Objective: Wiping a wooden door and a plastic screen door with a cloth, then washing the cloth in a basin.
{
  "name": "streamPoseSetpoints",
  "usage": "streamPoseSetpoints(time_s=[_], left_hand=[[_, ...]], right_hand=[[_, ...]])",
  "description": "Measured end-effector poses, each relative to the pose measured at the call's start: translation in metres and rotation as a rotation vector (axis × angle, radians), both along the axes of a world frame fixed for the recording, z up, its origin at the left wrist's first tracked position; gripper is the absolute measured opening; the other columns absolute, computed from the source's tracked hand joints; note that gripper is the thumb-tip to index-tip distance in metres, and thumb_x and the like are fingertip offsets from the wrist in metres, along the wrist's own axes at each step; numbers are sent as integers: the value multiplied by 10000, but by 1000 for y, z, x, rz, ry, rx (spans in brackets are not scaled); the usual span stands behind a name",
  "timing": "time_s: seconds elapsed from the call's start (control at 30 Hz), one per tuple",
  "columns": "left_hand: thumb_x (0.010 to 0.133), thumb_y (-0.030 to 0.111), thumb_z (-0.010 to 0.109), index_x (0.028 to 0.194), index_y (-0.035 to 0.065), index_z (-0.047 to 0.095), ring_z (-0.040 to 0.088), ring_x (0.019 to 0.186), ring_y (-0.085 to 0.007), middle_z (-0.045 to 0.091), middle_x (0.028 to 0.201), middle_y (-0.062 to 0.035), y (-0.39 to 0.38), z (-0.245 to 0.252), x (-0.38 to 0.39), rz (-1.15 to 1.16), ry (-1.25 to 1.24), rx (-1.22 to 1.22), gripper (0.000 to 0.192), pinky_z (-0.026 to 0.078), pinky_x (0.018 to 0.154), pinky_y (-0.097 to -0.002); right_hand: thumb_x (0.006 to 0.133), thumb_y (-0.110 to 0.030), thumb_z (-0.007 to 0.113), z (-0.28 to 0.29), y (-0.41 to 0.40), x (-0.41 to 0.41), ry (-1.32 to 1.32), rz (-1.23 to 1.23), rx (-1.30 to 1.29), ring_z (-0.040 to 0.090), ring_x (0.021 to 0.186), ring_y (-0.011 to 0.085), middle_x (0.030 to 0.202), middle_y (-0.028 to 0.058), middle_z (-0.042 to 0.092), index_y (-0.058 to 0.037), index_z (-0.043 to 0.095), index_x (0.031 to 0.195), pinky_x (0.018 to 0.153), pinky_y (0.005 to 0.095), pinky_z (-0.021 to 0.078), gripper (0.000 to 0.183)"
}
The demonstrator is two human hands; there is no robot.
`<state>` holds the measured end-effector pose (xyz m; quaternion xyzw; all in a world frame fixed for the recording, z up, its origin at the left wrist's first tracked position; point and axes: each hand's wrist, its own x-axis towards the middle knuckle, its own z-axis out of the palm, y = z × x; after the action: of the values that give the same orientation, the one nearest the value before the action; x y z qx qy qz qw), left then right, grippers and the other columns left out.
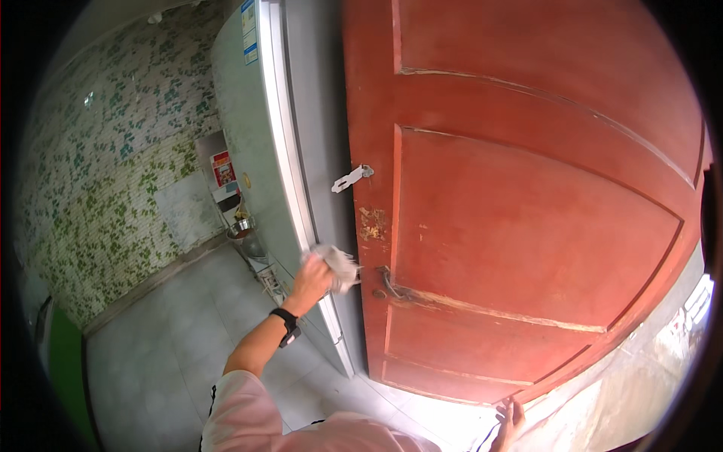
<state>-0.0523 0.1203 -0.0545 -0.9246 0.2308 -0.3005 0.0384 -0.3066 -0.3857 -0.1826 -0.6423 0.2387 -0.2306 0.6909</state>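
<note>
My left hand (312,282), with a black watch on the wrist, grips a pale grey cloth (338,268). The cloth is blurred and lies against or close to the white edge strip (291,152) of a tall pale green refrigerator (240,107). Just right of the cloth stands a red-brown wooden panel door (525,214) with worn paint. It carries a curved metal handle (391,285) and a metal hasp (351,178). My right hand (510,421) is low on the right, its fingertips at the door's edge; whether they grip it I cannot tell.
Grey floor tiles (147,350) run below and left. Leaf-patterned wallpaper (113,147) covers the left wall. A metal bowl (240,227) stands beyond the refrigerator. A green panel (68,367) is at the far left. Bright light falls on the floor under the door.
</note>
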Motion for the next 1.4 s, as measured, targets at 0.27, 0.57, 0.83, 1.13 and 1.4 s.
streamPoseSetpoints(time_s=[0.27, 0.57, 0.83, 1.13, 1.4], left_hand=[[663, 153, 606, 916, 90, 588, 574, 918, -307, 612, 904, -169, -13, -146, 6, -13, 916, 157, 261, 442, 755, -435], [598, 215, 672, 1101, 68, 546, 557, 1005, -335, 600, 1029, -193, -155, -222, -15, -404, 1419, 209, 539, 443, 844, -375], [638, 194, 646, 1120, 41, 527, 550, 996, -343, 588, 1018, -205, -299, -215, -84, -898, 1538, 320, 519, 437, 837, -375], [643, 179, 629, 1096, 40, 533, 554, 967, -348, 586, 1000, -198, -453, -195, -165, -1168, 1543, 240, 483, 443, 820, -375], [604, 121, 631, 1049, 54, 552, 554, 933, -334, 577, 968, -154, -622, -118, -299, -1645, 1415, 225, 457, 447, 792, -371]], right_hand=[[891, -181, 528, 9, -13, -91, 62, -548, 6, 579, 889, 143, 1107, 67, 566, -31, 492, 1197, 707, 254, 474, 343], [869, -163, 534, 42, 15, -203, 0, -1213, -70, 561, 964, 163, 1235, 102, 500, -49, 439, 1268, 740, 271, 457, 425], [879, -134, 517, 44, 26, -262, -83, -1371, -49, 566, 971, 173, 1216, 94, 511, -46, 461, 1248, 746, 265, 458, 384], [885, -126, 503, 61, -41, -271, -112, -1037, -25, 599, 883, 147, 1070, 68, 599, -43, 522, 1188, 711, 242, 459, 315], [862, -89, 539, 66, -161, -263, -227, -912, -29, 503, 1089, 167, 1169, 116, 546, -26, 477, 1218, 906, 278, 401, 367]])
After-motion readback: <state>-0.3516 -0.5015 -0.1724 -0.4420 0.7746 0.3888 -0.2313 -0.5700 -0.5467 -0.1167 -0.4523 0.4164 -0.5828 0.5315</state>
